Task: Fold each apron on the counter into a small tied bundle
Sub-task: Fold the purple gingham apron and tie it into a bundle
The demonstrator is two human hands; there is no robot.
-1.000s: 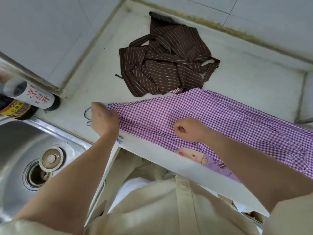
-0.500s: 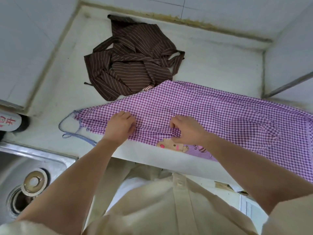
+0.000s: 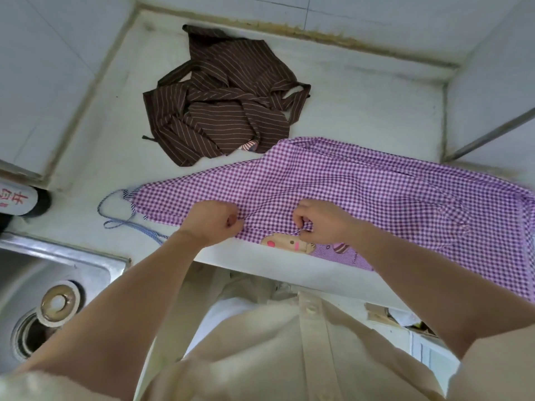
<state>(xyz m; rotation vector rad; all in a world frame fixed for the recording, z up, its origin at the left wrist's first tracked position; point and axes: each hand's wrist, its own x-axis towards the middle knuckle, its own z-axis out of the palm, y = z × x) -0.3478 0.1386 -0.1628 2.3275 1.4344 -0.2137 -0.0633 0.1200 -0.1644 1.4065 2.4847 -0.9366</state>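
Observation:
A purple checked apron [image 3: 362,186] lies spread along the front of the white counter [image 3: 362,108], folded lengthwise, its near edge with a cartoon patch [image 3: 289,244] hanging over the counter lip. My left hand [image 3: 212,221] and my right hand [image 3: 321,221] both pinch its near folded edge, close together, with a thin strap stretched between them. Its blue-white neck string [image 3: 121,221] loops off the left end. A brown striped apron [image 3: 223,108] lies crumpled behind, untouched.
A steel sink [image 3: 52,285] with a drain strainer [image 3: 58,302] sits to the left, below the counter. A dark bottle with a white label [image 3: 20,199] stands at the left edge. Tiled walls close the counter at the back and right.
My left hand moved right from the apron's left end toward my right hand. Both hands went from pressing on the cloth to pinching its near edge. The view shifted right.

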